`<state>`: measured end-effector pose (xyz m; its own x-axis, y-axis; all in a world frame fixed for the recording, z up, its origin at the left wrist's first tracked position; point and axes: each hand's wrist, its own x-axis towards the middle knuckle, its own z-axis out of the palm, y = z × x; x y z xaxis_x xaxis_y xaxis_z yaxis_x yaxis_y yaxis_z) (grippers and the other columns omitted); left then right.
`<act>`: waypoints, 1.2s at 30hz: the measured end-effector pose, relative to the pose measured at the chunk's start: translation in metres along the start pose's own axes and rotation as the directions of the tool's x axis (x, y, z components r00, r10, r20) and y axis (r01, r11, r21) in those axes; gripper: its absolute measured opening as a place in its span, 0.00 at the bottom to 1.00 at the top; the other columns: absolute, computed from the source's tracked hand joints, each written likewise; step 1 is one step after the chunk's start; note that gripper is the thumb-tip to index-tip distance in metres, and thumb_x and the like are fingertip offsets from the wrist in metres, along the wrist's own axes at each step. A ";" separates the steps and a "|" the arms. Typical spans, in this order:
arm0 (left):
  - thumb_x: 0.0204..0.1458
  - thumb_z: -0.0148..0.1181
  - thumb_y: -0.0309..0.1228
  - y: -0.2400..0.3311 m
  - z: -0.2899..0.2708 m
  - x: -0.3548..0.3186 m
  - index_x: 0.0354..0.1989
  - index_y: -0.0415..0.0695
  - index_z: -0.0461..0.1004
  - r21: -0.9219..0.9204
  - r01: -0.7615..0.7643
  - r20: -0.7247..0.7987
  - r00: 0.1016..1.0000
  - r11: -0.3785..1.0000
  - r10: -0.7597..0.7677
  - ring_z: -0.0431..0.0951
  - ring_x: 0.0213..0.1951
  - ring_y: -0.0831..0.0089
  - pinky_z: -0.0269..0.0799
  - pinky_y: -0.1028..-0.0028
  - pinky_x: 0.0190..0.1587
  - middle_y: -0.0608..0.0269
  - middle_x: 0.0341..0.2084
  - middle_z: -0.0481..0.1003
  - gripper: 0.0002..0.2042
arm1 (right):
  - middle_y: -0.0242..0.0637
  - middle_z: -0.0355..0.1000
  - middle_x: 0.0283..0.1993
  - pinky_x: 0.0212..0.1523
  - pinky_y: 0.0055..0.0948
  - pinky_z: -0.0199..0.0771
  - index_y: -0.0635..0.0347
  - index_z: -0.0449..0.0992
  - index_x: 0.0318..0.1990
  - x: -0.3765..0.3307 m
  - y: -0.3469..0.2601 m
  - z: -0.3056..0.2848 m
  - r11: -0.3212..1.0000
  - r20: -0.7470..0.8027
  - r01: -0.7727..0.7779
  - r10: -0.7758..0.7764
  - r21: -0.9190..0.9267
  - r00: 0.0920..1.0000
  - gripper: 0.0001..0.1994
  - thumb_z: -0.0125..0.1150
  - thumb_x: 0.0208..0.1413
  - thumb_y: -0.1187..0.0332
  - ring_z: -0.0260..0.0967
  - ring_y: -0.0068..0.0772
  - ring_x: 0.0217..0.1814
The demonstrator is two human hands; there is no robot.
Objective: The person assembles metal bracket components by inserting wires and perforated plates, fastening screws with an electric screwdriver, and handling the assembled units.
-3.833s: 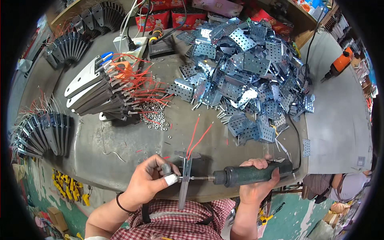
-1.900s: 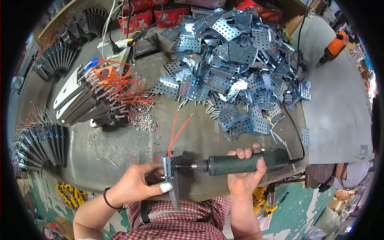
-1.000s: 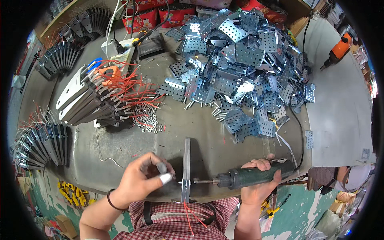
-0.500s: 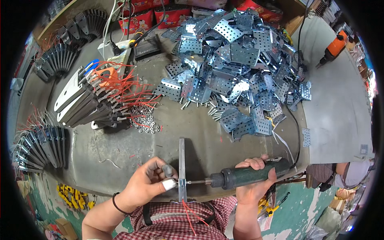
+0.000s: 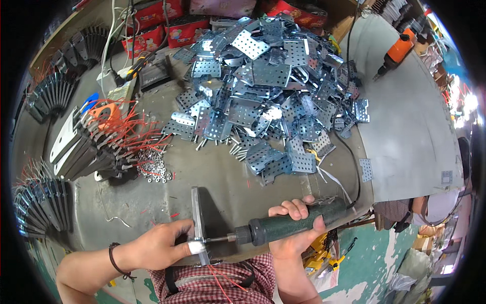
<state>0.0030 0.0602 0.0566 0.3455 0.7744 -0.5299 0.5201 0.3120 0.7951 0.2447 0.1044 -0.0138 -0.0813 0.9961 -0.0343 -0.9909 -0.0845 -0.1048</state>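
Observation:
My left hand (image 5: 164, 244) is closed at the near end of a slim grey metal part (image 5: 197, 213). Its thumb presses the part's edge, and most of its fingers are hidden behind. Two red wires (image 5: 218, 281) hang from that end. My right hand (image 5: 296, 238) wraps around a dark green electric screwdriver (image 5: 298, 221) held nearly level. The screwdriver's bit (image 5: 217, 239) points left and meets the part's side beside my left thumb. Any screw or nut at that spot is too small to make out.
A large heap of perforated metal brackets (image 5: 271, 76) covers the far middle, with loose screws (image 5: 238, 150) along its near edge. Nuts (image 5: 154, 164) lie beside red-wired parts (image 5: 96, 147) at left. An orange power tool (image 5: 397, 53) rests far right. A black cord (image 5: 354, 162) trails from the screwdriver.
The whole view has shifted, so the bench contents appear further left. My left fingers have come closer against the part, while the screwdriver bit stays at its side.

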 end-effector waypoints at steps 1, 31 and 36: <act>0.50 0.57 0.41 -0.001 0.001 0.001 0.33 0.39 0.66 -0.024 0.010 -0.011 1.000 1.000 -0.010 0.65 0.24 0.68 0.64 0.69 0.29 0.56 0.20 0.67 0.16 | 0.24 0.65 0.28 0.46 0.29 0.59 0.52 0.67 0.43 0.002 0.000 -0.002 1.000 -0.015 -0.006 0.006 -0.010 1.000 0.18 0.62 0.43 0.63 0.61 0.21 0.34; 0.32 0.61 0.19 -0.070 0.023 -0.046 0.31 0.41 0.59 0.242 -0.291 -0.880 0.336 0.926 0.335 0.71 0.44 0.62 0.64 0.68 0.50 0.50 0.41 0.70 0.18 | 0.39 0.68 0.39 0.43 0.38 0.64 0.58 0.72 0.39 0.144 0.037 0.062 -0.579 0.629 0.792 0.545 -0.195 0.554 0.16 0.62 0.37 0.74 0.64 0.42 0.44; 0.35 0.62 0.22 -0.118 -0.021 -0.097 0.31 0.40 0.59 0.238 -0.301 -0.940 -0.309 0.923 0.142 0.63 0.49 0.65 0.59 0.71 0.52 0.56 0.46 0.61 0.17 | 0.41 0.66 0.29 0.35 0.36 0.64 0.63 0.71 0.28 0.164 0.038 0.051 -0.551 0.650 0.835 0.639 0.011 0.413 0.08 0.53 0.36 0.78 0.64 0.43 0.35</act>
<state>-0.1084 -0.0409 0.0201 -0.7676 0.3223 0.5540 0.5623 -0.0760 0.8234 0.1887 0.2662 0.0271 -0.7360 0.3735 0.5646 0.4766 0.8782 0.0403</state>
